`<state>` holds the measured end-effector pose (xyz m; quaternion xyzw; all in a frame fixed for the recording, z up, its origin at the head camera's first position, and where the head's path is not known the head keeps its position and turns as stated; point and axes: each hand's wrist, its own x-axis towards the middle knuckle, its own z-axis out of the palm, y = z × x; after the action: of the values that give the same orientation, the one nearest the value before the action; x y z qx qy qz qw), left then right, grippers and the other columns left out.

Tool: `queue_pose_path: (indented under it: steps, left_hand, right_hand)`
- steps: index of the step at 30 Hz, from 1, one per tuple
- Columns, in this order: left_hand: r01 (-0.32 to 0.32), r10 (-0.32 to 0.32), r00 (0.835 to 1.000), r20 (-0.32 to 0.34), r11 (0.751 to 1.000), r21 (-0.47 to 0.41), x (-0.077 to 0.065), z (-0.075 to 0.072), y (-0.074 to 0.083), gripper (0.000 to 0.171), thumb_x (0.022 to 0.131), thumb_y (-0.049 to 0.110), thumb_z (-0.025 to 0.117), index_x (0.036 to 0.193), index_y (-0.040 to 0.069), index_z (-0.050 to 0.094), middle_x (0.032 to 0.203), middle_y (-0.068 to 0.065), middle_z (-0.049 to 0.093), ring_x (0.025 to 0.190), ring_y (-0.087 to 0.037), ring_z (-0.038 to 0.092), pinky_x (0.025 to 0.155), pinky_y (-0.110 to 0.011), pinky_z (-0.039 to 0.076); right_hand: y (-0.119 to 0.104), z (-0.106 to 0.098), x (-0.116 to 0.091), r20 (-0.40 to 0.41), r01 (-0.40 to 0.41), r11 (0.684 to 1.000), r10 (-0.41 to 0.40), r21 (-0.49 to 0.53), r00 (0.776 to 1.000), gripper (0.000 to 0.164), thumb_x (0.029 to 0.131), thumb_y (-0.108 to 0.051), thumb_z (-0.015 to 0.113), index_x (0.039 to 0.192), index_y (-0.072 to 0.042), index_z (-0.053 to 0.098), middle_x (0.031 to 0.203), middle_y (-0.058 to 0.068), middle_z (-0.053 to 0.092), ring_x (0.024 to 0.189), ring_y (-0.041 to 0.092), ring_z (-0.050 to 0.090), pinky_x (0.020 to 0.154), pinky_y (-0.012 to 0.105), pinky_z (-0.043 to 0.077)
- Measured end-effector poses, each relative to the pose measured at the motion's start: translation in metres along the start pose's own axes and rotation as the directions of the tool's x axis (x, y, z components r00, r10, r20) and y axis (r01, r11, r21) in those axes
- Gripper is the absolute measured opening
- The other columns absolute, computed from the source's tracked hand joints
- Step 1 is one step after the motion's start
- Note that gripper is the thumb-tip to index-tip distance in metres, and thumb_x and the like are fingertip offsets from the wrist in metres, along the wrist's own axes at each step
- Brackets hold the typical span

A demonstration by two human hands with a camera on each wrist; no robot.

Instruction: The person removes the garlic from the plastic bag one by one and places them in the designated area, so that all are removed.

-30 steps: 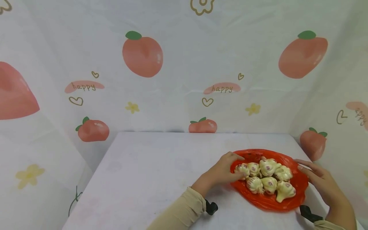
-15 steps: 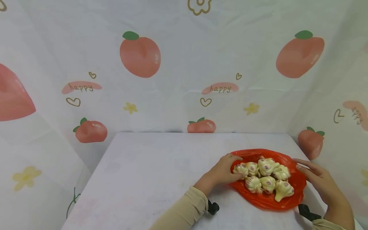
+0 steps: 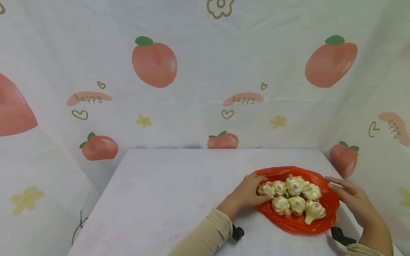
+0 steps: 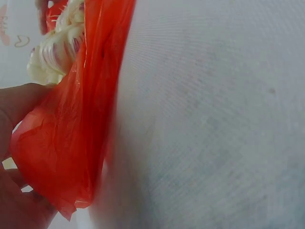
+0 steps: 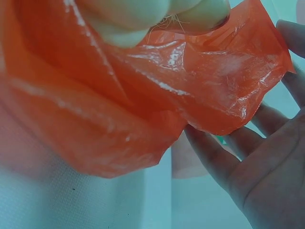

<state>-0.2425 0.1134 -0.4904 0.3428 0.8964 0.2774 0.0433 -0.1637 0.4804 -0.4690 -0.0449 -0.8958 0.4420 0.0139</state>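
Change over last second: none clear, so handling no further along; right hand (image 3: 356, 201) and left hand (image 3: 246, 193) pinch opposite rims of red bag (image 3: 296, 224), garlic bulbs (image 3: 296, 205) inside, near desk's (image 3: 176, 188) right edge, short of far edge

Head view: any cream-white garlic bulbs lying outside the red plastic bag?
No, every visible garlic bulb lies within the red plastic bag.

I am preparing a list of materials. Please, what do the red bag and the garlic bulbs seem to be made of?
Red bag: seemingly thin, glossy plastic film, by its creases and bright glints.
Garlic bulbs: cream with purple marks, smooth and rather shiny; fine root-like fibres suggest real garlic, but the gloss leaves moulded plastic possible.
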Motion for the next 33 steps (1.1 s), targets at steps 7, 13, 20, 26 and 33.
queue_pose_path:
  steps: [7, 13, 20, 26, 33]
  left_hand:
    - [-0.039, 0.039, 0.999, -0.005, 0.999, 0.022, -0.001, 0.001, -0.001, 0.05, 0.095, 0.041, 0.079, 0.137, 0.017, 0.066, 0.13, 0.006, 0.068, 0.122, -0.01, 0.057, 0.105, -0.021, 0.048]
    - [-0.07, 0.07, 0.997, -0.026, 0.998, 0.003, 0.002, 0.003, -0.004, 0.045, 0.094, 0.037, 0.081, 0.133, 0.017, 0.068, 0.123, 0.01, 0.071, 0.115, -0.006, 0.058, 0.103, -0.019, 0.048]
    - [-0.076, 0.074, 0.996, -0.058, 0.996, -0.035, 0.003, 0.005, -0.005, 0.05, 0.095, 0.036, 0.081, 0.139, 0.015, 0.066, 0.132, 0.007, 0.07, 0.123, -0.009, 0.06, 0.109, -0.021, 0.049]
    - [-0.107, 0.101, 0.989, -0.106, 0.993, -0.051, 0.002, 0.0, -0.004, 0.052, 0.095, 0.035, 0.08, 0.141, 0.014, 0.065, 0.137, 0.005, 0.07, 0.127, -0.011, 0.06, 0.111, -0.022, 0.049]
    - [-0.086, 0.069, 0.989, -0.128, 0.987, -0.133, -0.005, -0.006, -0.003, 0.055, 0.096, 0.037, 0.078, 0.145, 0.018, 0.062, 0.141, 0.006, 0.066, 0.126, -0.01, 0.058, 0.11, -0.023, 0.05]
  right_hand:
    - [0.0, 0.0, -0.001, 0.001, -0.018, 1.0, 0.018, 0.004, 1.0, 0.047, 0.112, -0.037, 0.052, 0.152, -0.012, 0.058, 0.111, -0.05, 0.044, 0.101, -0.023, 0.042, 0.073, 0.011, 0.049]
    - [-0.001, 0.0, -0.001, -0.002, -0.014, 1.0, 0.014, -0.012, 1.0, 0.049, 0.112, -0.038, 0.052, 0.151, -0.009, 0.058, 0.111, -0.049, 0.044, 0.1, -0.023, 0.043, 0.073, 0.011, 0.049]
    - [0.0, -0.001, 0.0, 0.0, 0.004, 1.0, -0.004, -0.004, 1.0, 0.047, 0.113, -0.035, 0.052, 0.151, -0.009, 0.058, 0.112, -0.048, 0.046, 0.1, -0.025, 0.045, 0.073, 0.011, 0.049]
    - [0.002, 0.0, 0.001, -0.012, 0.029, 1.0, -0.029, -0.001, 1.0, 0.045, 0.113, -0.033, 0.052, 0.15, -0.009, 0.059, 0.112, -0.048, 0.047, 0.1, -0.025, 0.046, 0.073, 0.01, 0.049]
    - [0.003, 0.0, 0.001, -0.003, 0.031, 1.0, -0.031, 0.001, 1.0, 0.045, 0.113, -0.032, 0.052, 0.15, -0.007, 0.059, 0.112, -0.047, 0.049, 0.1, -0.025, 0.047, 0.074, 0.013, 0.051]
